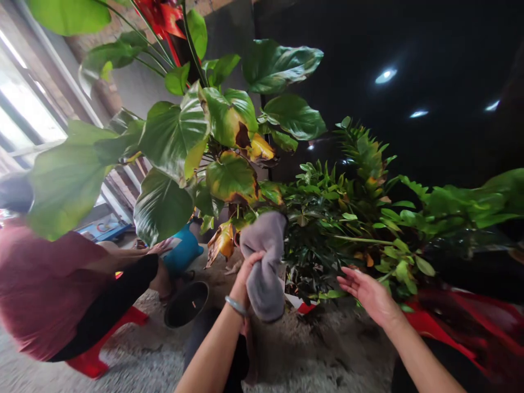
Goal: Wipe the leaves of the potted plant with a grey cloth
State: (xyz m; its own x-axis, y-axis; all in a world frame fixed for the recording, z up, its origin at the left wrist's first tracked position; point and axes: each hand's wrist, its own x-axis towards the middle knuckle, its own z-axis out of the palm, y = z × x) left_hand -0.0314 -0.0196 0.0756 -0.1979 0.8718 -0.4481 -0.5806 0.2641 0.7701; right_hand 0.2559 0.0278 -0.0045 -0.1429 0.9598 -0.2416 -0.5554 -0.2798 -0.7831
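Note:
My left hand (248,272), with a bangle on the wrist, is closed around a grey cloth (267,289). The cloth is bunched at the grip, one end sticking up and the other hanging down. Just above it, a large potted plant spreads broad green leaves (176,131). Several of them have yellow and brown edges, such as the low leaf (232,177). My right hand (370,292) holds nothing, fingers stretched out and apart, beside low bushy plants (323,218). Whether its fingertips touch the foliage I cannot tell.
At the left a person in a pink top (49,284) sits on a red plastic stool (96,349). Near them are a blue object (182,251) and a black bucket (186,305). Red material (462,322) lies at the lower right. A dark glossy wall (388,49) stands behind.

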